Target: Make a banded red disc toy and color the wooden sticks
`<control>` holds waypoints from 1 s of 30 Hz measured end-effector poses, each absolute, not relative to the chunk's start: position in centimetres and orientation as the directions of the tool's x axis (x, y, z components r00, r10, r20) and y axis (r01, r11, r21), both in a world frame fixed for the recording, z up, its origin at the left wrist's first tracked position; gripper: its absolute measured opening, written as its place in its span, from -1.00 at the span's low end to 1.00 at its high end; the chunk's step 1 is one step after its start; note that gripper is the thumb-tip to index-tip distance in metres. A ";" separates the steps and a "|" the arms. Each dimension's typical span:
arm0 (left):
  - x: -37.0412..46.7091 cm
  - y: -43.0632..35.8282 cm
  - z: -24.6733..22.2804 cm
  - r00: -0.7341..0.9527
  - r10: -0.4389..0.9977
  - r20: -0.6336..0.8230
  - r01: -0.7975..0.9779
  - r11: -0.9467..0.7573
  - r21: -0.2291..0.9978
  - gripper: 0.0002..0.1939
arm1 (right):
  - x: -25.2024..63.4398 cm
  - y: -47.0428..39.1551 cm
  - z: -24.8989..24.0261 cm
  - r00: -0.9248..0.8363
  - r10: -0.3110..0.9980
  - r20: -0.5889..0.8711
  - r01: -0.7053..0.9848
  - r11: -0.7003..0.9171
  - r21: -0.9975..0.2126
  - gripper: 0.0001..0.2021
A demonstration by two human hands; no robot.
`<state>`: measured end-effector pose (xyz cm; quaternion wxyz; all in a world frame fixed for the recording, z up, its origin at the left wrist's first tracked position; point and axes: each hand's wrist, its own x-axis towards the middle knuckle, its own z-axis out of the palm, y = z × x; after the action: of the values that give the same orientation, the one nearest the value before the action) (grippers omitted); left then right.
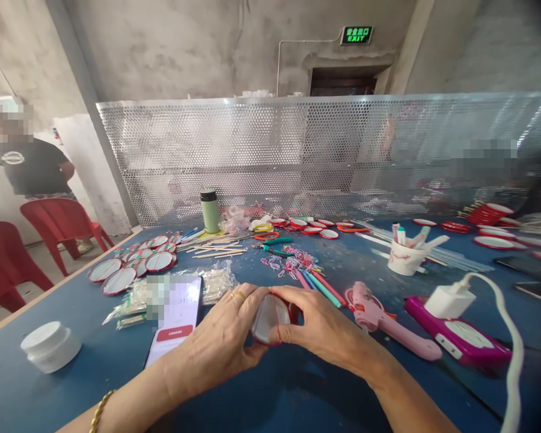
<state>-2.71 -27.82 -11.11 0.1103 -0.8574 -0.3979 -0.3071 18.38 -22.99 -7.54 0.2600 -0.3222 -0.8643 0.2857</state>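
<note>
Our left hand (219, 328) and right hand (327, 328) grip a red-rimmed disc (264, 320), well inside the left edge of the tabletop (234, 400); we judge it light, stiff, best held by rim (275, 344).

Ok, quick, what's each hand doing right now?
Left hand: closed, holding one side of the red-rimmed disc.
Right hand: closed, holding the other side of the same disc.

Phone (187, 313) left of the nearest disc (265, 322), glue gun (392, 332) right, pens (401, 235) in cup (403, 260) (farther back)
</note>
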 end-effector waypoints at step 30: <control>-3.3 -28.0 -10.8 0.337 0.892 0.300 0.512 -0.441 0.737 -0.02 | 18.3 -22.2 -8.2 -0.658 0.733 0.172 0.354 0.503 -0.788 -0.77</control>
<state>-3.26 -28.04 -10.78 -0.2694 -0.7719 -0.4548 -0.3532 18.32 -22.20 -8.16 0.2519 -0.3277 -0.8295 0.3755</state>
